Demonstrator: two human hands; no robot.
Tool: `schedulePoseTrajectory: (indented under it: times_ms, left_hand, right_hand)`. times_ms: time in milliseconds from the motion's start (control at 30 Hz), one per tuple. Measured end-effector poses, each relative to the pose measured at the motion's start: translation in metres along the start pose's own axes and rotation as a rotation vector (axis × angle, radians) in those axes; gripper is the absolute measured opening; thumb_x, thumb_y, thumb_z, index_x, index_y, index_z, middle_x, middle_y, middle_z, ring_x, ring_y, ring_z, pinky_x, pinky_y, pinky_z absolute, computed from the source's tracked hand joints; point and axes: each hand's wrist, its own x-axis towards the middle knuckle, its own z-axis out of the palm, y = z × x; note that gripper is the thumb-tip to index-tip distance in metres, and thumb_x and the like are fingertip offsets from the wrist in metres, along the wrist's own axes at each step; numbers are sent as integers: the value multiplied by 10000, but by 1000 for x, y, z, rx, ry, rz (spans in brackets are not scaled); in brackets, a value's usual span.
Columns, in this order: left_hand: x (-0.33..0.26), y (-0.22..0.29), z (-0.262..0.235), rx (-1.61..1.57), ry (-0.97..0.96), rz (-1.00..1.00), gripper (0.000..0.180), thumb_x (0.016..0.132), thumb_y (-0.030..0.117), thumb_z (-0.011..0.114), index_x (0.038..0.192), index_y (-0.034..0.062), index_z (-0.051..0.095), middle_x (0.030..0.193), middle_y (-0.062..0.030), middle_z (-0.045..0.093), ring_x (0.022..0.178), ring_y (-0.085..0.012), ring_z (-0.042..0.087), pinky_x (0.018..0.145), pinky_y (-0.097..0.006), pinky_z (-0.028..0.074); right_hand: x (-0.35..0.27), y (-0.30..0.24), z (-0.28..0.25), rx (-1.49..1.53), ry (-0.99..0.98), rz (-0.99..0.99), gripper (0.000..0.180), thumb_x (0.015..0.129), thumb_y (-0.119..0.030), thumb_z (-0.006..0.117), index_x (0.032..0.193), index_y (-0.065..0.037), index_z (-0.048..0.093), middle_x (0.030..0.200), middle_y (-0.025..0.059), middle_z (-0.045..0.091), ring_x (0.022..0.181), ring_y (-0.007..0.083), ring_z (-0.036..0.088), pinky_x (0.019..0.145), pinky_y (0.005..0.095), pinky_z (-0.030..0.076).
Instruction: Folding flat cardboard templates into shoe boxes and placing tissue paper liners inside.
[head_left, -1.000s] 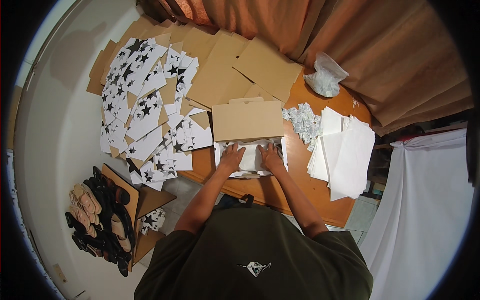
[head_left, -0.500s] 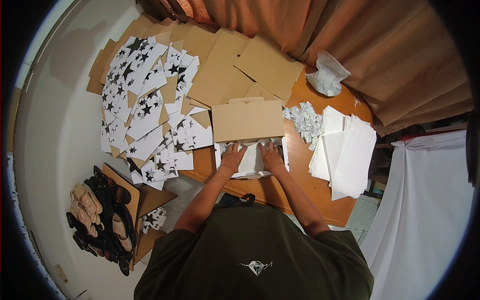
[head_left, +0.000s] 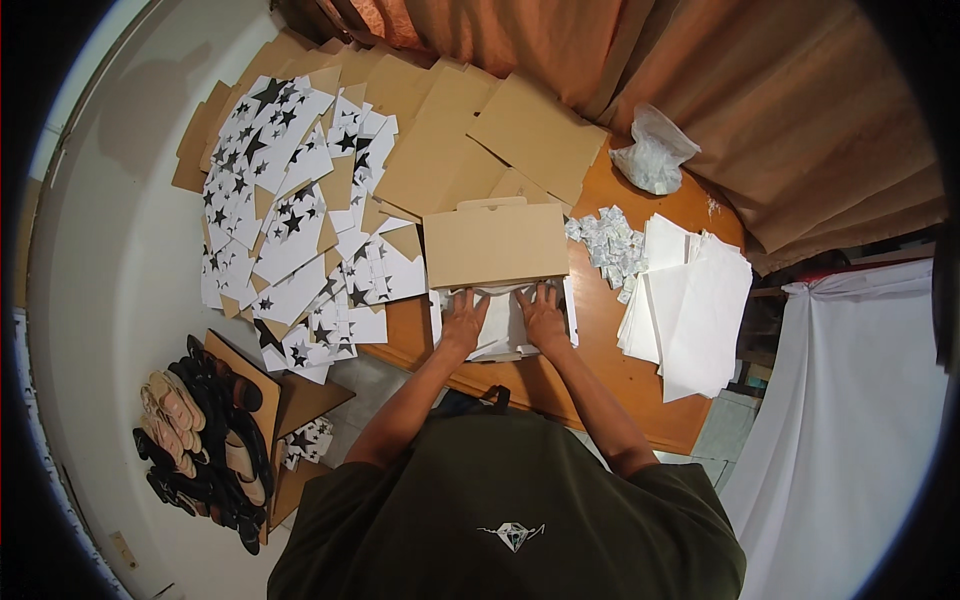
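Note:
In front of me an open cardboard box point(head_left: 495, 243) stands near the table's front edge, its brown lid tilted up at the far side. White paper point(head_left: 499, 325) lines the inside. My left hand point(head_left: 464, 321) reaches into the left part of the box, fingers spread on the paper. My right hand point(head_left: 541, 319) does the same on the right part, fingers apart and pointing away from me. Neither hand grips anything. Whether something lies under the paper is hidden.
White paper sheets point(head_left: 697, 310) and a heap of small silvery packets point(head_left: 610, 243) lie at right, a plastic bag point(head_left: 654, 152) behind. Flattened brown boxes point(head_left: 430, 130) and star-printed cardboard point(head_left: 285, 200) spread over the far left. Shoes point(head_left: 205, 430) stand lower left, beside the table.
Both hands have stayed inside the box with barely any movement. The paper between them has shifted slightly, and the box lid has moved very little.

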Motion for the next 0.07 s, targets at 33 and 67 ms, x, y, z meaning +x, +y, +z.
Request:
schedulePoseTrajectory:
  times_ms: [33,67]
  left_hand:
    - [2,1,2,31,-41,-19,848,780,26,722,1520,146,326,1546,-231,302,1393,-398,362,1029,-454,509]
    - [4,-1,5,61,-81,-47,867,778,57,738,1528,152,314,1577,-230,271,1482,-395,268,1041,-453,503]
  right_hand:
    - [2,-1,5,-14,-28,28,666,898,-164,632,1525,-222,416,1545,185,320,1368,433,373,951,484,555]
    - [6,-5,8,-28,-56,47,712,894,-166,642,1550,-233,374,1560,168,299,1382,429,361,990,473,538]
